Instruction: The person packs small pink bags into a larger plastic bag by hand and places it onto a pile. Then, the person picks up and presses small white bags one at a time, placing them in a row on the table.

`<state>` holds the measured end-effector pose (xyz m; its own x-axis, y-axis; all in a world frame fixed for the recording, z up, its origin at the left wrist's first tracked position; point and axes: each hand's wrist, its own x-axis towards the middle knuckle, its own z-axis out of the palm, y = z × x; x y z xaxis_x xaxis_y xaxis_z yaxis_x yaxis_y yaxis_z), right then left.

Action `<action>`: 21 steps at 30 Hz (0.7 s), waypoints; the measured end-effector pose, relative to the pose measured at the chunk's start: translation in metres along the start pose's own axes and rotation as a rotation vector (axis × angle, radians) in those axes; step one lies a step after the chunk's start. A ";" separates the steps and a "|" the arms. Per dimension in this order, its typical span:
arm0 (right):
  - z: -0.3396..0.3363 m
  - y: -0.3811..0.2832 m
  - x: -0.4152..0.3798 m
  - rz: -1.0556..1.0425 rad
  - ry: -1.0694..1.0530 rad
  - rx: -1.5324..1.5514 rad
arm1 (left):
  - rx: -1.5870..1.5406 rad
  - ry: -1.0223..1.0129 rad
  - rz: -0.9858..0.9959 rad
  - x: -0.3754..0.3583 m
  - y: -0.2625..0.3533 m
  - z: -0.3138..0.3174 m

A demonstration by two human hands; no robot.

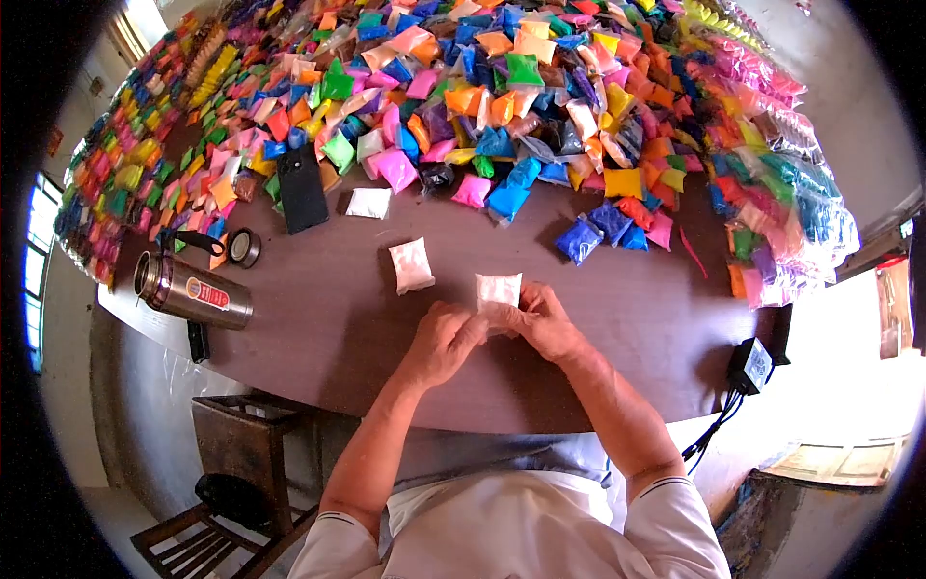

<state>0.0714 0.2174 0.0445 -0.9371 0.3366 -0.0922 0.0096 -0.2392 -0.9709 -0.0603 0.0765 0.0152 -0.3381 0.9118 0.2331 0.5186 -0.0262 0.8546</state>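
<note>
Both hands meet over the near part of a dark brown table (318,318). My left hand (446,340) and my right hand (540,320) together pinch the lower edge of a small white powder packet (499,289), which stands up between the fingertips. A second white packet (412,264) lies flat on the table just left of it. A third white packet (369,202) lies farther back, near the pile.
A huge heap of coloured powder packets (502,87) covers the far half of the table. A black phone (302,187) lies at its edge. A steel flask (191,290) lies on its side at left beside a round lid (244,247). A black adapter (750,365) with cable hangs at the right edge. A wooden chair (241,454) stands below left.
</note>
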 end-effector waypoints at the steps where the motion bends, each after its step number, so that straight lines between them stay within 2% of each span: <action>1: -0.004 0.005 0.000 0.000 0.001 0.001 | 0.000 -0.001 0.000 0.000 -0.001 0.001; 4: -0.014 0.020 0.003 0.026 -0.010 -0.037 | 0.005 -0.029 -0.014 0.001 -0.001 0.003; 7: -0.015 0.022 0.004 0.003 -0.022 0.124 | 0.034 0.000 0.019 0.002 0.003 0.000; 9: -0.016 0.023 0.006 0.030 0.018 0.482 | -0.029 -0.017 -0.018 0.002 0.003 -0.001; 14: -0.022 0.013 0.006 0.045 -0.124 0.549 | -0.097 -0.031 -0.003 0.004 0.006 -0.001; 16: -0.020 0.012 0.003 0.044 -0.212 0.455 | -0.129 -0.055 -0.015 0.005 0.011 -0.003; 19: -0.023 0.012 0.005 -0.006 -0.234 0.363 | -0.071 -0.039 0.011 0.006 0.013 -0.004; 20: -0.016 0.012 0.002 0.019 -0.122 0.394 | -0.102 -0.020 -0.012 0.004 0.012 -0.004; 21: -0.016 0.010 0.001 0.020 -0.123 0.393 | -0.133 0.000 -0.036 0.003 0.011 -0.004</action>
<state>0.0760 0.2296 0.0307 -0.9730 0.2227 -0.0601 -0.0833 -0.5822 -0.8087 -0.0588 0.0771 0.0272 -0.3542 0.9132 0.2014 0.3973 -0.0481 0.9164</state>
